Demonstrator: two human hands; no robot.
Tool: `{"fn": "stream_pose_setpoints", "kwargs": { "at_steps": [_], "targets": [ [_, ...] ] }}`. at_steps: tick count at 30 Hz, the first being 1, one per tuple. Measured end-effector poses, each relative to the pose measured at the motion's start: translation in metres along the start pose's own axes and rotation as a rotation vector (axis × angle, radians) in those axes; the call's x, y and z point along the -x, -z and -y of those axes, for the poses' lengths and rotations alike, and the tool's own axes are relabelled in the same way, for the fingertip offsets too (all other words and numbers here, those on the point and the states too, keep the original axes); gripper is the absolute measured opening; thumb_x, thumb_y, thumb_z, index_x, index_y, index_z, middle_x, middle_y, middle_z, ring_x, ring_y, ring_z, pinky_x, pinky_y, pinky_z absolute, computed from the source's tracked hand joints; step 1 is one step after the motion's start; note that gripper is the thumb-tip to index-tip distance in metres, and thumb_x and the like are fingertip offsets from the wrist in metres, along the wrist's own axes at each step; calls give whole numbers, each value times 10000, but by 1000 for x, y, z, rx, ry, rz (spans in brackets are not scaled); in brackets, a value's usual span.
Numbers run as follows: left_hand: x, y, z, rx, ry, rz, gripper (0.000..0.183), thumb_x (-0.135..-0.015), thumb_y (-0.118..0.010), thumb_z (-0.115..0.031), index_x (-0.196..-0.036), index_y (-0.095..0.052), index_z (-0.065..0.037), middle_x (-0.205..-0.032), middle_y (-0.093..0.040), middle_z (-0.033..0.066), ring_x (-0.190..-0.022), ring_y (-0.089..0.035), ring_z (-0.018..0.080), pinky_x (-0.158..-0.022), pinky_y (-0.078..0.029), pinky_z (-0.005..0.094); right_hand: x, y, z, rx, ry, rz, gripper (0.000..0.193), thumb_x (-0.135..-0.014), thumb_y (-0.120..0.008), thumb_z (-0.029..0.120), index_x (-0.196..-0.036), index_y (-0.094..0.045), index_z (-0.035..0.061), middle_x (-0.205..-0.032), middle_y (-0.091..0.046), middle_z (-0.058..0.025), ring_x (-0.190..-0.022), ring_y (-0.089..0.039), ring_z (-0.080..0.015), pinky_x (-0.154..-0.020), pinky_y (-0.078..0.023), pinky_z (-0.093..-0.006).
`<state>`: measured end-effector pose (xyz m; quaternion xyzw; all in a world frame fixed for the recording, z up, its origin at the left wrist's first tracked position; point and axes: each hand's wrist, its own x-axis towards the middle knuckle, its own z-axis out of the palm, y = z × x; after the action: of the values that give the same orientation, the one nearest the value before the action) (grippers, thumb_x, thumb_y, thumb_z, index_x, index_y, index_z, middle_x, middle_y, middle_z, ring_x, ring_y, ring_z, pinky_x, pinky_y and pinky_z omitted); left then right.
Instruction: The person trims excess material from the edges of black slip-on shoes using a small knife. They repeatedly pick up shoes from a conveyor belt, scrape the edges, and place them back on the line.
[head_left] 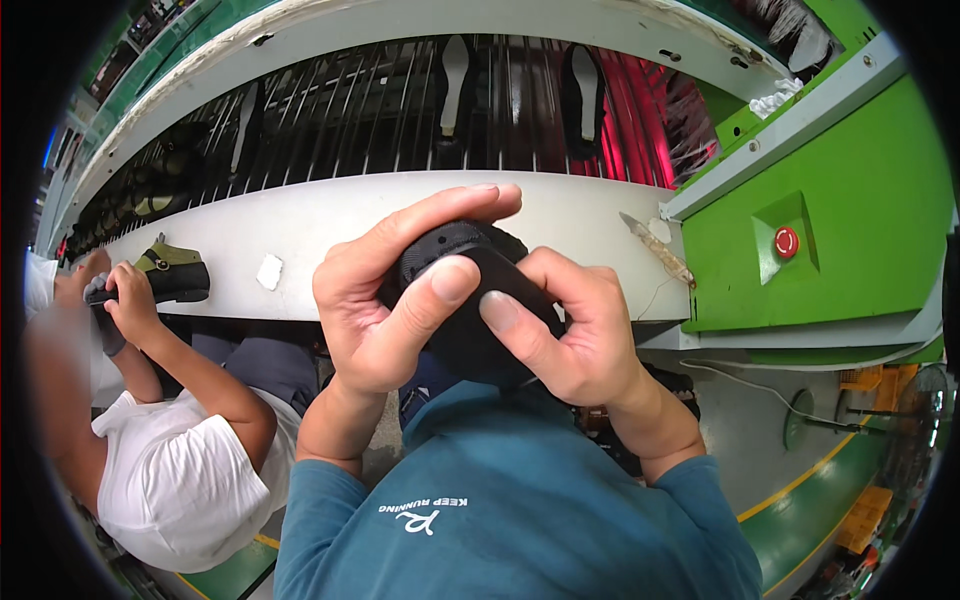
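Observation:
I hold a black shoe point(478, 345) in front of my chest, over the near edge of the white bench. My left hand point(385, 300) wraps round its left side, with the fingers behind it and the thumb pressed on its upper part. My right hand point(575, 335) grips the other side, its thumb lying flat on the dark surface facing me. Both hands hide much of the shoe. Beyond the bench, black shoe soles with pale grey middles, such as one sole point(455, 85), lie on a roller conveyor point(390, 100).
At my left a co-worker in a white shirt point(185, 470) handles an olive-and-black shoe point(175, 272). The white bench point(320, 215) bears a white scrap point(268, 272) and a pointed, wrapped tool point(655, 248). A green machine housing point(850, 180) with a red button point(786, 242) stands right.

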<state>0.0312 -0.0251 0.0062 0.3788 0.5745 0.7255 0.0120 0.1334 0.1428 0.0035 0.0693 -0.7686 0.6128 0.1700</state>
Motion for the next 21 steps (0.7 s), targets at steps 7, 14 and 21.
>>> {"fn": "stream_pose_setpoints", "kwargs": {
  "at_steps": [7, 14, 21],
  "targets": [
    [-21, 7, 39, 216, 14, 94, 699, -1147, -504, -508, -1500, -615, 85, -1298, -770, 229, -1219, -737, 277, -1093, -558, 396, -30, -9, -4, -24, -47, -143, 413, -971, -886, 351, -899, -723, -22, -705, -746, -99, -656, -740, -142, -593, -567, -315],
    [-40, -4, 61, 229, 50, 17, 703, -1204, -190, -425, -1475, -622, 59, -1253, -735, 136, -1182, -678, 205, -1090, -504, 333, -61, 1, -24, -58, -85, -194, 526, -952, -897, 404, -1162, -781, -65, -900, -817, -126, -809, -778, -137, -714, -618, -303],
    [-53, 3, 78, 229, 61, -3, 666, -1211, -212, -390, -1463, -600, 89, -1256, -748, 190, -1138, -728, 231, -1050, -570, 363, -81, 5, -31, 8, -123, -170, 521, -947, -889, 475, -970, -776, -32, -787, -772, -72, -734, -733, -105, -652, -577, -281]
  ]
}}
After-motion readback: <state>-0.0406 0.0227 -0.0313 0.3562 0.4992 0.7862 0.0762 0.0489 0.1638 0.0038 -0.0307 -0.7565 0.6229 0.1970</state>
